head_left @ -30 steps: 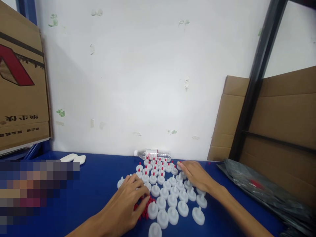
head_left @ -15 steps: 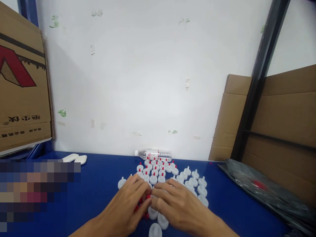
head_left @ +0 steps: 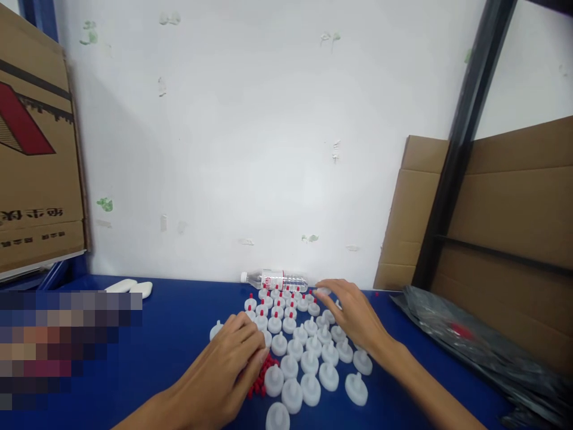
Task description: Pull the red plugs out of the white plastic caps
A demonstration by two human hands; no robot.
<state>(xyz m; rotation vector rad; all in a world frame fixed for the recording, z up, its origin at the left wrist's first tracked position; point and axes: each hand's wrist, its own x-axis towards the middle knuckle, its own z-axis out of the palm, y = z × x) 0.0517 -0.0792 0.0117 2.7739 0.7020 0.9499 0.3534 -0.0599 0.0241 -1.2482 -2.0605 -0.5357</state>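
White plastic caps with a narrow spout (head_left: 292,394) stand in loose rows on the blue table. Those at the back carry small red tips (head_left: 274,315) on their spouts; the nearer ones are bare. My left hand (head_left: 233,364) is closed with curled fingers beside a pile of loose red tips (head_left: 258,382); whatever it pinches is hidden. At the back right of the group, my right hand (head_left: 351,310) grips a white spouted cap (head_left: 323,291) between thumb and fingers, close to the bottle's base.
A clear plastic bottle (head_left: 277,279) lies along the wall behind the caps. Two white rounded objects (head_left: 134,288) rest at the back left. Dark plastic bags (head_left: 452,340) lie on the right, near cardboard (head_left: 514,209) and a black post (head_left: 447,161). A printed carton (head_left: 36,179) stands left.
My hands have parted. The right one has moved from the middle to the back right, uncovering the bare caps. My left hand has stayed beside the red tips.
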